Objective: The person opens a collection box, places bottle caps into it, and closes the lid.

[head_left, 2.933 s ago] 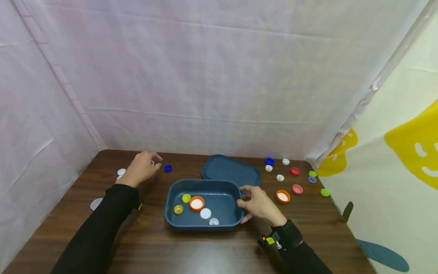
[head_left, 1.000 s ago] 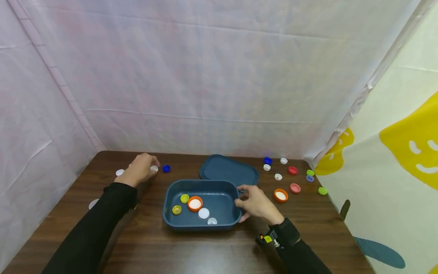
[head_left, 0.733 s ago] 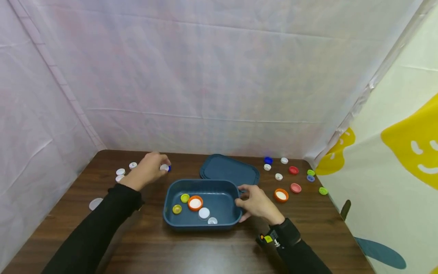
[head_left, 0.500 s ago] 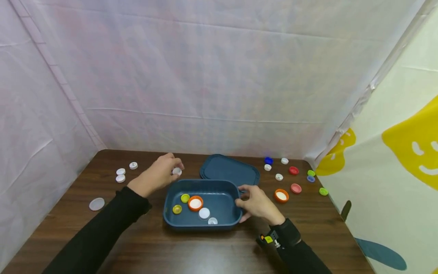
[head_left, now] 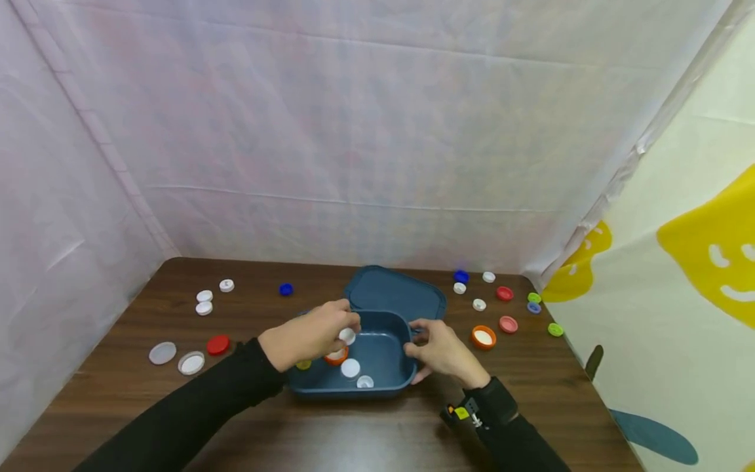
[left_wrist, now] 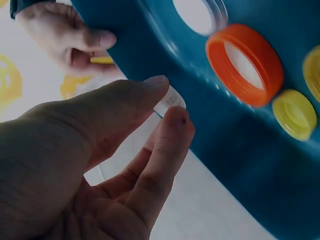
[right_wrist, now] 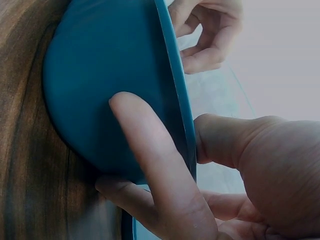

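My left hand (head_left: 315, 333) pinches a small white bottle cap (left_wrist: 172, 100) between thumb and fingertips, over the dark blue plastic box (head_left: 382, 357). On the box's right end wall my right hand (head_left: 442, 351) keeps its grip, thumb at the rim and fingers against the outside (right_wrist: 100, 65). Lying in the box are an orange cap (head_left: 335, 358) with a white inside, a white cap (head_left: 350, 368), a clear cap (head_left: 365, 382) and a yellow cap (head_left: 303, 364). A second yellow cap (left_wrist: 295, 115) shows in the left wrist view, hidden in the head view by my left hand.
Behind the box lies its blue lid (head_left: 395, 292). Left are white caps (head_left: 204, 308), a red cap (head_left: 218, 345), a clear-rimmed cap (head_left: 191, 363) and a blue cap (head_left: 286, 289). Several coloured caps, one orange (head_left: 483, 337), spread right. White cloth (head_left: 354, 131) encloses the table.
My left hand picked up the white cap at the table's left rear and carried it rightward past the blue cap, over the box. My right hand stayed on the box wall.
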Motion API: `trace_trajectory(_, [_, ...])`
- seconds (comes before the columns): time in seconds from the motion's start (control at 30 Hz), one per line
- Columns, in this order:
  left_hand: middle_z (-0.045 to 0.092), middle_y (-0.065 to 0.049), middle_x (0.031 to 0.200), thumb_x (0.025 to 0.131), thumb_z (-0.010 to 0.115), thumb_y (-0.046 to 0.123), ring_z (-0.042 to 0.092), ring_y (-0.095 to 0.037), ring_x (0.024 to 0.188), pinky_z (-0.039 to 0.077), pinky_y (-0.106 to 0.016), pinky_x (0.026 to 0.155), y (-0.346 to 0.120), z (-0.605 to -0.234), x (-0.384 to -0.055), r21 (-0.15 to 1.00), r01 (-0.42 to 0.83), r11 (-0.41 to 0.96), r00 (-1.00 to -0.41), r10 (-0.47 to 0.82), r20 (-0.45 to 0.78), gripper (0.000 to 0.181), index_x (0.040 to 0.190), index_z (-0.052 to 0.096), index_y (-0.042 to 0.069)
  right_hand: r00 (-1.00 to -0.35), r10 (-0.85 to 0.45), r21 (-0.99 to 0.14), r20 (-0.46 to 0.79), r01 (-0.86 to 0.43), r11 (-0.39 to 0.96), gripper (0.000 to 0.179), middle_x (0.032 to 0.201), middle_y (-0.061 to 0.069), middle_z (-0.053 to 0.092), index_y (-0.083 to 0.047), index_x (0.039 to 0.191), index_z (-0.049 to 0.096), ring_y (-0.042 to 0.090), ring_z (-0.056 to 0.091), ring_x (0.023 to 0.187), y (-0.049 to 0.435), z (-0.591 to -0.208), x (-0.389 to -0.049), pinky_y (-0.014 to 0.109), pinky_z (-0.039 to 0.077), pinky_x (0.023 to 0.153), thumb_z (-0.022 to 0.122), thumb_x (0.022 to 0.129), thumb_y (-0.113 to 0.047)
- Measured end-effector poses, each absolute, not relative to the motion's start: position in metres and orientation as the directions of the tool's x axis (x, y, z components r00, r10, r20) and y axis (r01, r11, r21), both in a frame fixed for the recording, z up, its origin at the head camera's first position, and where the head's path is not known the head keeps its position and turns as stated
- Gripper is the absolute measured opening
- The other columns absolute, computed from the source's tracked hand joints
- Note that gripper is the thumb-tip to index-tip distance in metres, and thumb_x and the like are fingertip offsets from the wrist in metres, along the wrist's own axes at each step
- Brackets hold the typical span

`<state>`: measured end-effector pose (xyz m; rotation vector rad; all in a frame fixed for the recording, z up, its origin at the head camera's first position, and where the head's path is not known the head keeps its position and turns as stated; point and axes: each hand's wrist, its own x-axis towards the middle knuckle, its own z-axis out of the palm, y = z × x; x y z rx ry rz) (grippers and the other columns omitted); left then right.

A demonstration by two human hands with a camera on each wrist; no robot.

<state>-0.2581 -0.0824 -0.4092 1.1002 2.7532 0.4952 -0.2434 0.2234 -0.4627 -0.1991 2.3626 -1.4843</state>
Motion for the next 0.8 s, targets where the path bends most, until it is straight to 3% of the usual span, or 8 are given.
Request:
trace_trajectory(0.3, [0.072, -0.017, 0.120, 0.103, 0.089, 0.006, 0.073, -0.018, 0.092, 0.064, -0.025, 0.081, -0.073, -0.406, -0.251, 0.320, 0.697, 0.641, -0.671, 0.741, -0.023, 0.028, 0.130, 0.082, 0.006, -0.932, -0.295, -0.889, -0.212, 0.059, 0.454, 0.060, 0.136, 0.032, 0.079, 0.008, 0.162, 0.057, 0.033, 0.087, 0.074, 0.222, -0.461, -0.243, 0.045, 0.072, 0.065, 0.077, 0.108, -0.006])
trace_trajectory(0.8, [0.074, -0.016, 0.126, 0.105, 0.088, 0.011, 0.076, -0.027, 0.107, 0.068, -0.033, 0.089, -0.085, -0.402, -0.263, 0.333, 0.643, 0.689, -0.737, 0.675, 0.028, 0.026, 0.130, 0.083, 0.009, -0.933, -0.288, -0.889, -0.214, 0.064, 0.453, 0.061, 0.140, 0.033, 0.078, 0.008, 0.163, 0.056, 0.032, 0.086, 0.073, 0.221, -0.461, -0.242, 0.045, 0.072, 0.065, 0.076, 0.108, -0.005])
